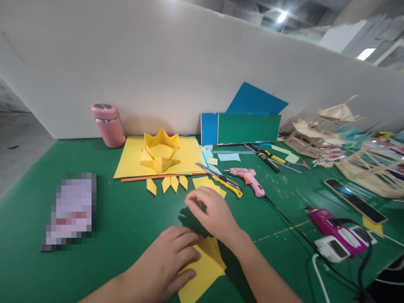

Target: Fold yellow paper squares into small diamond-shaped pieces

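My left hand (176, 261) rests palm down with its fingers spread over the near yellow paper squares (205, 267), which lie slightly fanned on the table. Just beyond them, my right hand (214, 212) hovers with its thumb and fingers curled together; whether anything is between the tips I cannot make out. Past it lie more yellow paper squares (205, 182) and several small folded yellow kite-shaped pieces (170, 184). A ring of folded yellow paper points (160, 153) sits on a stack of large coloured sheets (129, 162).
A yellow utility knife (229, 185) and a corded pink glue gun (251, 179) lie beyond my right hand. Plugs and cables crowd a purple power strip (337, 231). A phone (355, 201) and wooden stick models (362, 168) are at right. A pink flask (109, 126) stands back left.
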Motion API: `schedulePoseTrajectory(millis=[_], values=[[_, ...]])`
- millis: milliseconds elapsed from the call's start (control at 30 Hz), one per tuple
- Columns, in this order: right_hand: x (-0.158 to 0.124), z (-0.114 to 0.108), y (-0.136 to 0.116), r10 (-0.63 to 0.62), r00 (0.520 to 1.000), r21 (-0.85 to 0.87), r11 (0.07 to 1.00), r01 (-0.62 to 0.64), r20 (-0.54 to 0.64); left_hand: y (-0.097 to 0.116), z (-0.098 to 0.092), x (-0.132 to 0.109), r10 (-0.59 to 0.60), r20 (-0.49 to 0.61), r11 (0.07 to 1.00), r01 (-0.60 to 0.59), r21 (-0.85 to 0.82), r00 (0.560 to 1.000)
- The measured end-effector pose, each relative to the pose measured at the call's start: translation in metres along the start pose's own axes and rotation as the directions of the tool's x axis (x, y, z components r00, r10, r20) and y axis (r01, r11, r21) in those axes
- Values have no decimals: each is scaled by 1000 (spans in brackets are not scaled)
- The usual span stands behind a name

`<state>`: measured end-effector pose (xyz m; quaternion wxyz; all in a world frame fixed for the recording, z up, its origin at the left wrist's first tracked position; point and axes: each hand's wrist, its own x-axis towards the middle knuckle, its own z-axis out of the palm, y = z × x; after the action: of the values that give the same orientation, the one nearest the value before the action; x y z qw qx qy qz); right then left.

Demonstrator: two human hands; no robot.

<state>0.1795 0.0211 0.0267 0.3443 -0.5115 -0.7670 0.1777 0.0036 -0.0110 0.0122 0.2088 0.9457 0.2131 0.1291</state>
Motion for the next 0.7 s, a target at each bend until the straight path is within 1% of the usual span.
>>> schedulePoseTrajectory(millis=[100,167,200,267,300,367,433,567,700], values=[[-17,-11,14,32,995,112,993,-43,98,-8,2,-1,18,-63,1000,-17,22,998],[-22,-15,22,53,987,167,983,-79,151,-15,3,-2,6,-126,999,-2,36,992],[-23,-15,24,56,984,160,984,-83,169,-19,3,-3,-22,-167,999,28,33,986],[-23,-16,26,8,980,161,986,-40,197,-26,3,-4,-95,-264,995,103,14,960],[-23,-16,26,-21,976,158,987,-14,217,-28,4,-5,-129,-291,991,131,-13,948],[-23,-15,24,-63,958,140,990,24,281,-30,7,-7,-175,-303,985,168,-48,937],[-23,-14,21,-68,939,97,995,37,337,-30,11,-10,-205,-298,978,208,-23,932],[-20,-14,11,-14,923,-19,1000,24,386,-30,18,-13,-198,-262,974,220,56,945],[-10,-14,7,20,898,-34,999,-6,440,-32,18,-15,-226,-265,970,240,22,938]])
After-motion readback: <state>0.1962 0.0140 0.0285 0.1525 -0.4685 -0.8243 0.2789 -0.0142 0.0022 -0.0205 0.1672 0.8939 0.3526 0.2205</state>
